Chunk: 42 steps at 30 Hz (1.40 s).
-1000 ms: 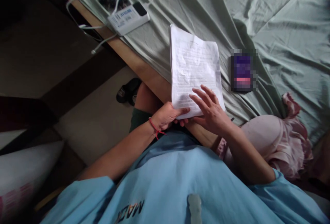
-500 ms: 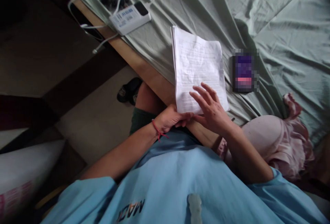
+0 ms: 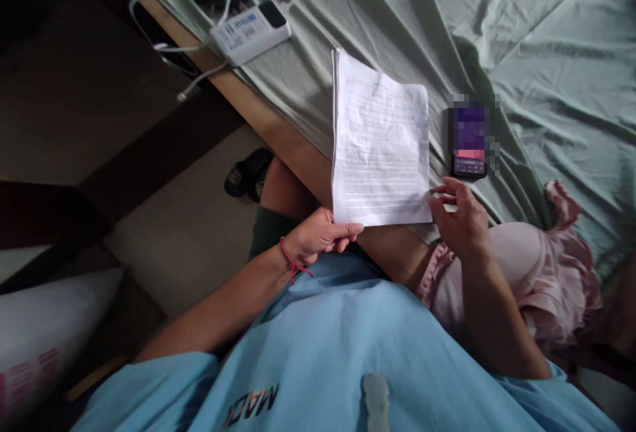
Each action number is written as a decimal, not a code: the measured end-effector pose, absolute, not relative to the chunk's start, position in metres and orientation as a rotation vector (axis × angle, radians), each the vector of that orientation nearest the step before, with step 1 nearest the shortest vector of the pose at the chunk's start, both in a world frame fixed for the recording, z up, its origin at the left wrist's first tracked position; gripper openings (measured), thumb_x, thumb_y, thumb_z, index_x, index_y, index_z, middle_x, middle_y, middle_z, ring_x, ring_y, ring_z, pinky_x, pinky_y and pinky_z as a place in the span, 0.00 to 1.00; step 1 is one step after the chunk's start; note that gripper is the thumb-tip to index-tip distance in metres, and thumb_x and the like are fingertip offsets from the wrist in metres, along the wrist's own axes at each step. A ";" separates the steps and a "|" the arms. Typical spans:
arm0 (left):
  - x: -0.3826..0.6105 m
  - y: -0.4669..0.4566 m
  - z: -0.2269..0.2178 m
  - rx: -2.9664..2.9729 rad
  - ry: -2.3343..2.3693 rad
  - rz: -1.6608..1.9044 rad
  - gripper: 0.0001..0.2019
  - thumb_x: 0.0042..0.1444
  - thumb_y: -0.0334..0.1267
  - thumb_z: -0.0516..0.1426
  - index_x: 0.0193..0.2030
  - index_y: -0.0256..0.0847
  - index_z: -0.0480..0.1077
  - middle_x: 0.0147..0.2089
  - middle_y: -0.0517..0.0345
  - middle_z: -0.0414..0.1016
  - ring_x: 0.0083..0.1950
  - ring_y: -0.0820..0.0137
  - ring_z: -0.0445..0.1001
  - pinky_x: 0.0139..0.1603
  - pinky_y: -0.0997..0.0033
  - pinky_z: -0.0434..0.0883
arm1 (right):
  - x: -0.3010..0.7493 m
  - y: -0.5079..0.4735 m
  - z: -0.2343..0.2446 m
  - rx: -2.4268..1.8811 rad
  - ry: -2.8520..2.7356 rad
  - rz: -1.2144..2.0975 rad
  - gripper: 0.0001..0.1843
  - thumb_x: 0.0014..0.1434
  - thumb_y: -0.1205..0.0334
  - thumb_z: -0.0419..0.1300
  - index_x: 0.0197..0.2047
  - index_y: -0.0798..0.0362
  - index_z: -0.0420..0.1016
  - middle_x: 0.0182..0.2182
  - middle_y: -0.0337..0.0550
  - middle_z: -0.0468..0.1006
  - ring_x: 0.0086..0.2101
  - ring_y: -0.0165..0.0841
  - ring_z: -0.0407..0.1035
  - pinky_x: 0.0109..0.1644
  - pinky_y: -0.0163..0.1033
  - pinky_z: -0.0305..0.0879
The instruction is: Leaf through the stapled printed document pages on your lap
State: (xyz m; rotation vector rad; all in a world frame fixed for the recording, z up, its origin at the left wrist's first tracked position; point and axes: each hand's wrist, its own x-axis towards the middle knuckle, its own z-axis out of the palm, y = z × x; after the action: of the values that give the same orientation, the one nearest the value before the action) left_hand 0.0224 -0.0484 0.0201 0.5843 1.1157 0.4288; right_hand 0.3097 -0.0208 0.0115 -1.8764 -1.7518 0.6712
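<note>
Pale green bedsheet (image 3: pixel 521 34), creased and loose, covers the bed on which we work, with its wooden edge (image 3: pixel 278 134) running past our knee. Our left hand (image 3: pixel 318 238) pinches the near left corner of the stack of printed pages (image 3: pixel 380 147), thumb on top and fingers curled beneath, so the sheets stay squared where they overhang the edge. Our right hand (image 3: pixel 460 216) sits at the opposite near corner, fingers bent and tips touching the paper's margin; whether it actually grips the sheet we cannot tell, but it steadies that side. Between the two hands the pages lie flat, text facing us, their far end resting on the sheet. Just beyond the right hand a phone (image 3: pixel 468 140) lies face up beside the paper, within easy reach. Under the right forearm is pink ruffled fabric (image 3: pixel 546 273). Well beyond the left hand, a white power bank (image 3: pixel 251 31) with white cables (image 3: pixel 199 77) sits by the bed's edge, and a dark sandal (image 3: pixel 246 173) rests on the floor below.
</note>
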 end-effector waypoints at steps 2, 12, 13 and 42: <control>0.017 -0.053 0.021 0.539 1.117 0.412 0.19 0.44 0.49 0.70 0.23 0.34 0.72 0.16 0.59 0.65 0.16 0.82 0.55 0.17 0.78 0.44 | 0.307 -0.021 0.012 -1.913 -1.768 0.612 0.28 0.61 0.47 0.61 0.59 0.55 0.70 0.47 0.52 0.81 0.34 0.37 0.75 0.37 0.44 0.74; 0.001 -0.089 0.003 0.462 1.188 0.267 0.23 0.40 0.55 0.70 0.22 0.35 0.71 0.15 0.61 0.62 0.16 0.82 0.52 0.18 0.76 0.40 | 0.298 -0.011 0.018 -1.979 -1.717 0.681 0.22 0.61 0.47 0.60 0.50 0.53 0.79 0.39 0.48 0.83 0.23 0.31 0.66 0.38 0.45 0.70; 0.002 -0.093 0.000 0.482 1.199 0.252 0.24 0.40 0.56 0.70 0.22 0.35 0.71 0.15 0.61 0.62 0.16 0.82 0.51 0.18 0.76 0.40 | 0.297 -0.010 0.016 -1.962 -1.731 0.693 0.21 0.61 0.47 0.60 0.50 0.53 0.80 0.38 0.47 0.83 0.24 0.31 0.66 0.38 0.44 0.69; 0.017 -0.096 -0.028 0.930 1.523 0.839 0.24 0.66 0.60 0.52 0.32 0.40 0.67 0.30 0.59 0.70 0.32 0.70 0.64 0.36 0.71 0.62 | 0.288 -0.009 -0.001 -1.840 -1.765 0.528 0.20 0.58 0.53 0.61 0.51 0.52 0.76 0.38 0.46 0.79 0.35 0.37 0.70 0.43 0.47 0.72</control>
State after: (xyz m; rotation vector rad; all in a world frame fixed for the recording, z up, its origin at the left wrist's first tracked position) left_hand 0.0171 -0.0957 -0.0280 0.9295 1.5228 0.8385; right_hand 0.2878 -0.0087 -0.0014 -1.8402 -1.7653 0.5276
